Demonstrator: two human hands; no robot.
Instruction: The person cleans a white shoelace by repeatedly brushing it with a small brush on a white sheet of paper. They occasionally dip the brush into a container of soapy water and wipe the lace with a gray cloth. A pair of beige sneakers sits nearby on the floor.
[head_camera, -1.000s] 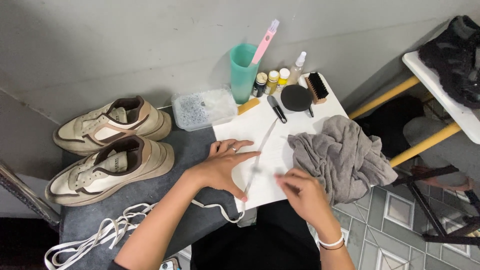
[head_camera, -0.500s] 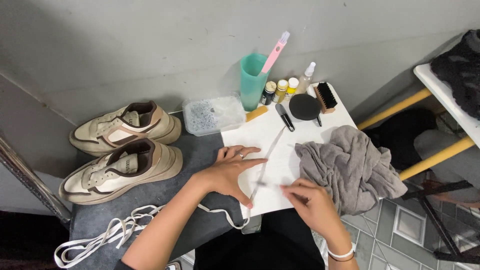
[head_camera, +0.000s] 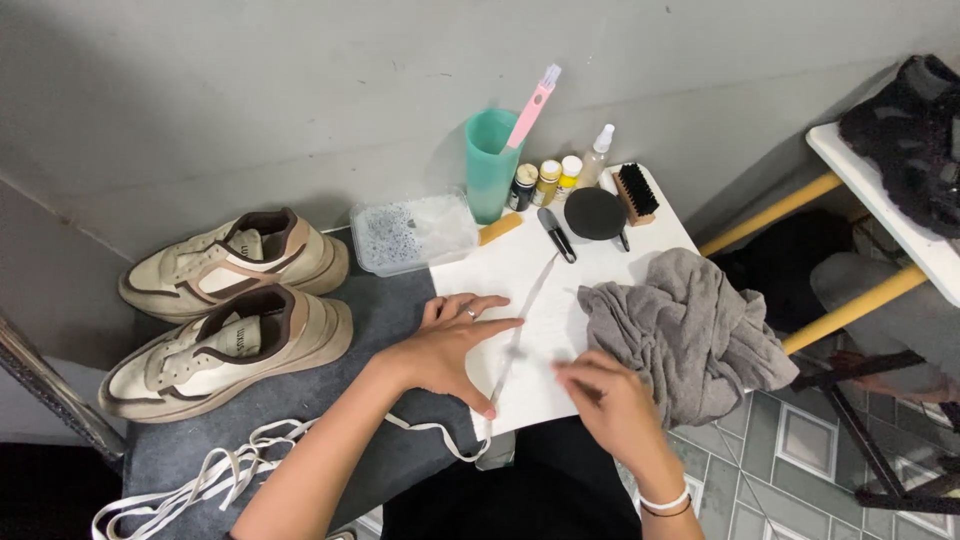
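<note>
Working: a person flattens a white shoelace (head_camera: 528, 305) on the white sheet (head_camera: 490, 275) covering the surface.
Left hand (head_camera: 445, 345): fingers spread wide, palm down on the sheet, pinning the lace's near end.
Right hand (head_camera: 605, 395): fingers narrowed, pinching the lace just right of the left hand.
Landmark sheet: 2 beige sneakers (head_camera: 235, 300) to its left are unlaced; another lace (head_camera: 215, 475) lies loose below them; grey cloth (head_camera: 685, 335) on its right edge.
Progress: laces out, cleaning seemingly underway, relacing undone.
</note>
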